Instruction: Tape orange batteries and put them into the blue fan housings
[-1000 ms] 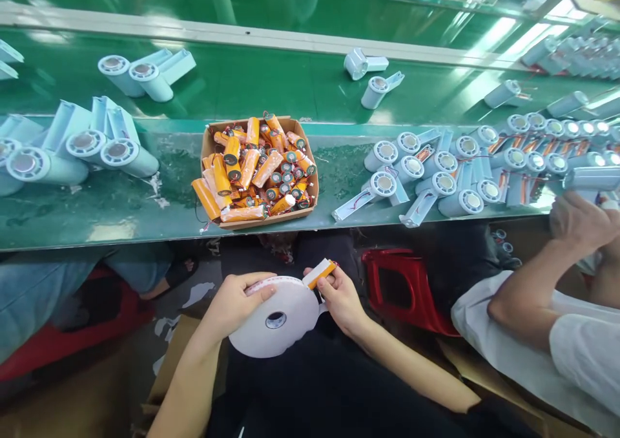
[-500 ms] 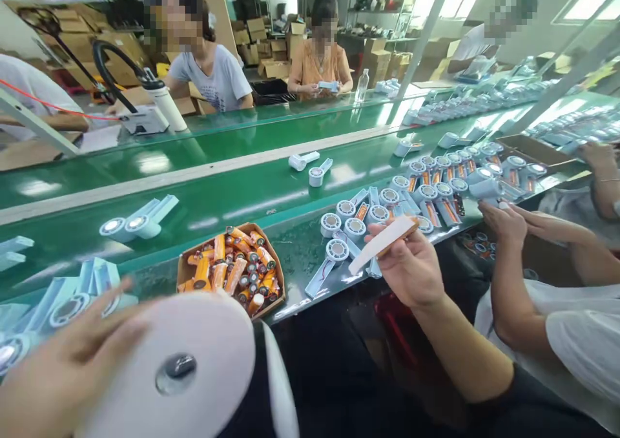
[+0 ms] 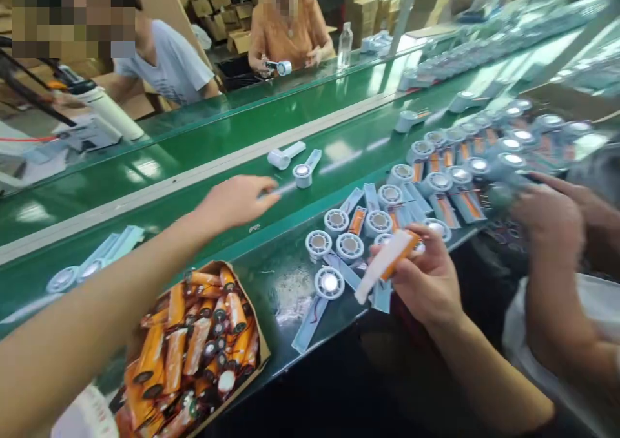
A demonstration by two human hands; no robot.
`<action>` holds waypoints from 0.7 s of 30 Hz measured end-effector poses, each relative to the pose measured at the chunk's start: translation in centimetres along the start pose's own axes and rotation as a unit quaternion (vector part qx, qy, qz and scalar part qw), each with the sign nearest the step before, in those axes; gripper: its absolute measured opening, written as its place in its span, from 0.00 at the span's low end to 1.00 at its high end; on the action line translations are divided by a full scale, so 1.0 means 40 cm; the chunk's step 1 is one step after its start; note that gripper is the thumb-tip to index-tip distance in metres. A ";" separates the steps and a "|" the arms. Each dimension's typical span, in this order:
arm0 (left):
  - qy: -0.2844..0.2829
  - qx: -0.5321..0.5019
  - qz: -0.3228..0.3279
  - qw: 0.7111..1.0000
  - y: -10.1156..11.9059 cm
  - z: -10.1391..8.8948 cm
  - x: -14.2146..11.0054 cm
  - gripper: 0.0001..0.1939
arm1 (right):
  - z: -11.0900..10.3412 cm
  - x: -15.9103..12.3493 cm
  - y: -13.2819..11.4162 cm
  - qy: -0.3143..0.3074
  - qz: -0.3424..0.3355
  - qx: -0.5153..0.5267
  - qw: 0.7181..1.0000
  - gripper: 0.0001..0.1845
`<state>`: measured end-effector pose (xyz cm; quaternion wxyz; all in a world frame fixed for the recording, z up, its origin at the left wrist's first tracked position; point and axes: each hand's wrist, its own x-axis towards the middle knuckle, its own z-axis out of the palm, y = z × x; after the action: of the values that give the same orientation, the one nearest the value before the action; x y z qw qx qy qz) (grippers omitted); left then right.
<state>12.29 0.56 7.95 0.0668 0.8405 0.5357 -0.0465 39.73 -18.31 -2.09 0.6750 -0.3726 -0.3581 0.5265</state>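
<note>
My left hand (image 3: pixel 242 200) is stretched over the green conveyor belt with its fingers apart, holding nothing. Just beyond its fingertips lie two light-blue handheld fan housings (image 3: pixel 303 174), one with its round speaker-like end facing up. In my right hand (image 3: pixel 426 276) is an orange-wrapped battery (image 3: pixel 401 254), pinched between thumb and fingers. A white strip of tape (image 3: pixel 380 271) runs along the battery and sticks out past its lower end. Under my left forearm stands a cardboard box (image 3: pixel 264 354) full of similar orange batteries (image 3: pixel 196 344).
Rows of light-blue housings (image 3: pixel 349 247), some with orange batteries in them, cover the ledge at right. A co-worker's hands (image 3: pixel 552 212) move there. More housings (image 3: pixel 92 263) lie on the belt at left. Across the belt sit co-workers, near a clear bottle (image 3: pixel 345 47).
My left hand has left the white tape roll and moved forward and right over the belt. My right hand still holds the battery. The view has shifted, bringing the battery box closer.
</note>
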 end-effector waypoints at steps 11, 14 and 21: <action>-0.044 0.069 -0.029 0.996 0.175 0.129 0.429 0.29 | -0.119 -0.004 -0.030 0.051 -0.022 -0.054 0.997 0.25; -0.055 0.084 -0.019 0.995 0.112 0.093 0.355 0.27 | -0.149 -0.003 -0.070 0.075 -0.036 -0.079 0.993 0.24; -0.142 0.167 0.038 0.975 -0.182 0.086 0.051 0.22 | -0.092 0.007 -0.124 0.106 -0.064 -0.145 0.982 0.22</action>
<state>6.51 4.86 3.81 0.0023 0.8444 0.4729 -0.2517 45.22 -19.35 0.60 0.6804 -0.4963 -0.3802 0.3824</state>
